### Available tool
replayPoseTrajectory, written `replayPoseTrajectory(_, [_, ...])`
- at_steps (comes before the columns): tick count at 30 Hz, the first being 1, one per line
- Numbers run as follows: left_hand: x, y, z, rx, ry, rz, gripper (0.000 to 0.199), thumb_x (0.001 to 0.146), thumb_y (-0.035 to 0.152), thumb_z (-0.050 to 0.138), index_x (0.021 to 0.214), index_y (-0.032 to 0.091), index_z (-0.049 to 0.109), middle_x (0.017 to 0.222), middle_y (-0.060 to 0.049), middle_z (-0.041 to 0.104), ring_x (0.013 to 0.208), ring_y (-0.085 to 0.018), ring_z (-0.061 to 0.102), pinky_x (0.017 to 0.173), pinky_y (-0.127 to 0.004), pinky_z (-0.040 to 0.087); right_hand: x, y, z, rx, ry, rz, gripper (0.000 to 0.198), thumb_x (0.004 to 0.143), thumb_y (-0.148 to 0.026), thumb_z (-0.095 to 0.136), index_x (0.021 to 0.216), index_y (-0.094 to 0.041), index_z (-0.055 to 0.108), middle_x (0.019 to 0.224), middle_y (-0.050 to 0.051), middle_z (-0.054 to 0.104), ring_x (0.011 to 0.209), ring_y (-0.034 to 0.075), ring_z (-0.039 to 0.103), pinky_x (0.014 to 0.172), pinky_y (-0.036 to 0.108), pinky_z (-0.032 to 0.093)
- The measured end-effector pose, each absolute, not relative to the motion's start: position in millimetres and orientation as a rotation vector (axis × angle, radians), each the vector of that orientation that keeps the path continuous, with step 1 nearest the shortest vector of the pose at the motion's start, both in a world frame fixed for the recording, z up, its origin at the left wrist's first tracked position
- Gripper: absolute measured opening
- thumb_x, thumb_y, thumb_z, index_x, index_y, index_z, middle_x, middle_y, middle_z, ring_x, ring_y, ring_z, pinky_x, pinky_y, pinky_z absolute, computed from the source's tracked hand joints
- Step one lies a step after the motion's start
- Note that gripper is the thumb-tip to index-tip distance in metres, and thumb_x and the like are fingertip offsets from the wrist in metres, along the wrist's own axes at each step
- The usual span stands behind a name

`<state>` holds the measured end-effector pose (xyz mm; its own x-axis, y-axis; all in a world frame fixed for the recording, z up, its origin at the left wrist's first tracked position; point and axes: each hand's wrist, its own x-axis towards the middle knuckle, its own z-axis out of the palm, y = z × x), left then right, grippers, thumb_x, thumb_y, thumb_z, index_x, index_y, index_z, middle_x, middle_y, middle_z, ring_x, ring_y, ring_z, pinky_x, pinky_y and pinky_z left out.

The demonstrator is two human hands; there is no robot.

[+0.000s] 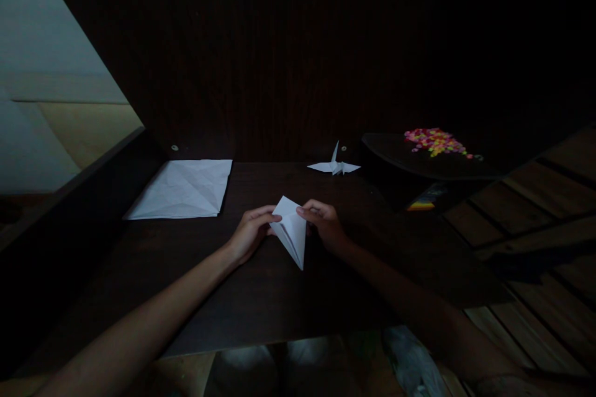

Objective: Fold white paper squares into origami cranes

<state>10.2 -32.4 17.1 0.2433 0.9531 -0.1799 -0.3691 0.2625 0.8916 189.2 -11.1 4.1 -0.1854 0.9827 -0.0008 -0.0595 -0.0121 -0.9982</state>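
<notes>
A white sheet of paper folded into a kite shape [292,229] is held between both hands over the dark desk, its long point toward me and a slit running down its front. My left hand [254,231] grips its left edge, thumb on top and fingers underneath. On the right edge, my right hand [325,221] pinches it the same way, thumb near the upper corner. Beyond the hands stands a finished white origami crane [334,166] with pointed wings. At the left lies a stack of creased white paper squares [184,189].
A dark panel [261,62] rises behind the desk [223,316], and a low side board [69,192] borders it on the left. Small colourful pieces [437,141] lie heaped on a rounded shelf [395,152] at the right. Wooden slats [549,198] are farther right.
</notes>
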Motion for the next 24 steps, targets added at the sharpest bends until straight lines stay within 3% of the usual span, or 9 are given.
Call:
replayPoseTrajectory(8, [7.2,-33.7,21.4,0.92,0.903,1.033,0.012,0.057,0.018,0.065,0.066,0.013,0.071,0.065,-0.002,0.065,0.063,-0.016,0.056,0.065,-0.026,0.039,190.4,-11.5,6.3,-1.085,-1.228,1.385,0.03,0.067,-0.043,0.07,0.06,-0.018,0.055,0.05,-0.004,0.049,0.043,0.009,0.042,0.038,0.02,0.031])
replayPoseTrajectory(13, [5.7,-31.7,16.7,1.036,0.894,1.067,0.008,0.061,0.022,0.069,0.061,0.014,0.07,0.08,-0.003,0.067,0.074,-0.018,0.058,0.07,-0.027,0.04,192.1,-9.1,4.8,-1.065,-1.156,1.399,0.03,0.068,-0.041,0.07,0.06,-0.018,0.053,0.053,-0.005,0.049,0.044,0.008,0.041,0.038,0.019,0.03])
replayPoseTrajectory(18, [4.0,-30.3,12.4,1.144,1.024,1.06,0.014,0.066,0.03,0.072,0.065,0.016,0.068,0.063,0.001,0.061,0.063,-0.014,0.053,0.064,-0.024,0.037,192.8,-8.2,4.7,-1.016,-1.089,1.378,0.029,0.07,-0.04,0.068,0.061,-0.018,0.052,0.052,-0.006,0.046,0.043,0.007,0.038,0.037,0.018,0.029])
replayPoseTrajectory(24, [5.1,-30.5,16.5,1.21,1.083,1.129,0.021,0.066,0.035,0.074,0.076,0.017,0.071,0.071,0.0,0.068,0.067,-0.017,0.059,0.064,-0.025,0.041,193.3,-7.3,6.4,-1.03,-1.125,1.423,0.018,0.066,-0.035,0.066,0.072,-0.019,0.06,0.056,-0.004,0.053,0.041,0.008,0.041,0.035,0.02,0.033])
